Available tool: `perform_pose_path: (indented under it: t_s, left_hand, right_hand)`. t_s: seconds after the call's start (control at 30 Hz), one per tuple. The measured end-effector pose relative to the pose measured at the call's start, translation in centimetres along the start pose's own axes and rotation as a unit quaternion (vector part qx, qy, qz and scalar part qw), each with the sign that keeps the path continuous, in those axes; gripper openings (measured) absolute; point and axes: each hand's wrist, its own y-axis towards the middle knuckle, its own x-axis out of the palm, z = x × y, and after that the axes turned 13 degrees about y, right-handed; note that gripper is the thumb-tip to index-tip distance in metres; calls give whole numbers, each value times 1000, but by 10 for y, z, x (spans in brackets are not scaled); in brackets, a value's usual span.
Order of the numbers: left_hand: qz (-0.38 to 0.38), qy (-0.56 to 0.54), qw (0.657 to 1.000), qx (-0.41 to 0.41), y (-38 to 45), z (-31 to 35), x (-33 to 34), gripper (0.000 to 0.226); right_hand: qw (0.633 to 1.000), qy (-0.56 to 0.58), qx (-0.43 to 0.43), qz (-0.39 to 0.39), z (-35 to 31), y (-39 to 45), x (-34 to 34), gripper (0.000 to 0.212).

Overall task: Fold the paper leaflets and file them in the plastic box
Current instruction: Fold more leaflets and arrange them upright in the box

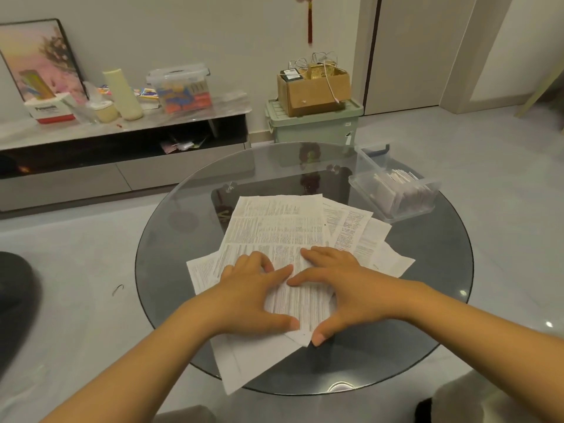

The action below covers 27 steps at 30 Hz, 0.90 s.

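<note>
A loose pile of printed paper leaflets lies spread on the round glass table. My left hand and my right hand lie side by side on the top leaflet near its front edge, fingers stretched and pressing it flat, index fingertips almost meeting and thumbs at the lower edge. A clear plastic box stands at the table's far right with several folded leaflets standing inside it. Its lid leans open behind it.
A low TV cabinet along the left wall carries bottles, boxes and a clear storage tub. A green crate with a cardboard box on top stands behind the table. A dark seat edge is at the left.
</note>
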Motion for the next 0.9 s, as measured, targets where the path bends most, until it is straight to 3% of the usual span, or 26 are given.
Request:
perform_pose_path:
  t_s: [0.23,0.4,0.5,0.73,0.83,0.9]
  left_hand:
    - [-17,-3,999,36,-2,-8,0,92]
    - [-10,-54,997,51,-9,-14,-6,74]
    - [3,-79,995,59,-18,-18,-14,53]
    - [22,-255,966,32,-34,-39,-29,17]
    - [66,-358,931,-9,-36,-40,-33,13]
    - [81,-416,906,-24,-36,-39,-34,13]
  right_hand:
    - [998,57,-20,36,0,1,9,48]
    - [994,76,-15,78,2,7,8,23]
    - [981,165,6,103,2,6,-3,10]
    - [945,313,51,73,5,-7,-36,10]
    - [928,365,52,49,3,-11,-45,12]
    - [896,438,50,46,-2,-11,-47,18]
